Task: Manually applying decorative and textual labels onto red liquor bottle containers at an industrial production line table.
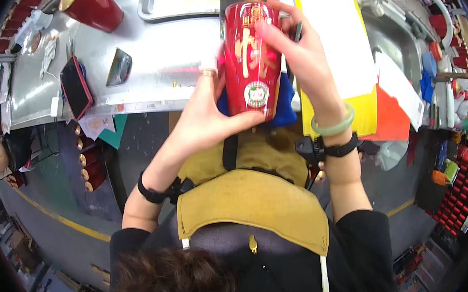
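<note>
Right now you have the red bottle [254, 73] held over the near edge of the worktop [148, 70]. Your left grip [203, 118] wraps its lower left, thumb across the near end; your right grip [309, 54] clasps its upper right, thumb on the front. Its long axis runs away from you, printed side facing up. Most of your fingers are hidden behind it. To the left lie a phone [75, 88] and a second bottle [94, 12]; beyond, the tray [146, 8] is cut off.
</note>
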`<state>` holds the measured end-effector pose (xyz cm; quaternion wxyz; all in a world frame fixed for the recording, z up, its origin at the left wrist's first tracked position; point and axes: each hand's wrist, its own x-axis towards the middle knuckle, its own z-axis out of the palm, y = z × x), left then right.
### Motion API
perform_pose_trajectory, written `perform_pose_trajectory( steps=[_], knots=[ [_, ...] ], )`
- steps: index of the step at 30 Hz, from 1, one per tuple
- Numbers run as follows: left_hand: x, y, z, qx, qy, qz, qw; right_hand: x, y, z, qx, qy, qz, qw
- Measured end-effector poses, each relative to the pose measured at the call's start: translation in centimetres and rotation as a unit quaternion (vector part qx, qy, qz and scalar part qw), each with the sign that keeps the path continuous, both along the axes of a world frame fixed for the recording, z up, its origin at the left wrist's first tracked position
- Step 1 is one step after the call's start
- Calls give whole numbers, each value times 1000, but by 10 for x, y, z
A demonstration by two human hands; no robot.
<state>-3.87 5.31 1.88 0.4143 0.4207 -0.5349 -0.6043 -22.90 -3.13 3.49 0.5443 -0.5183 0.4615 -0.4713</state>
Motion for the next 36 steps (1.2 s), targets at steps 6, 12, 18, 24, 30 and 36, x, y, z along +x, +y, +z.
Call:
perform_pose_trajectory(
  steps=[6, 12, 18, 24, 30, 36],
  knots=[
    [1, 0, -3, 13, 10, -1, 1000, -3, 4, 5, 35, 26, -7, 999],
    [1, -1, -1, -3, -5, -13, 1000, -1, 7, 4, 39, 55, -20, 998],
    [0, 0, 8, 29, 9, -14, 999, -1, 10, 15, 54, 68, -14, 996],
    [2, 1, 10, 28, -32, -21, 999, -1, 10, 18, 84, 58, -6, 995],
    [2, -1, 10, 36, -7, -21, 999, -1, 9, 19, 85, 55, -4, 995],
    [1, -2, 11, 43, -6, -21, 999, -1, 8, 19, 89, 55, -6, 994]
  ],
)
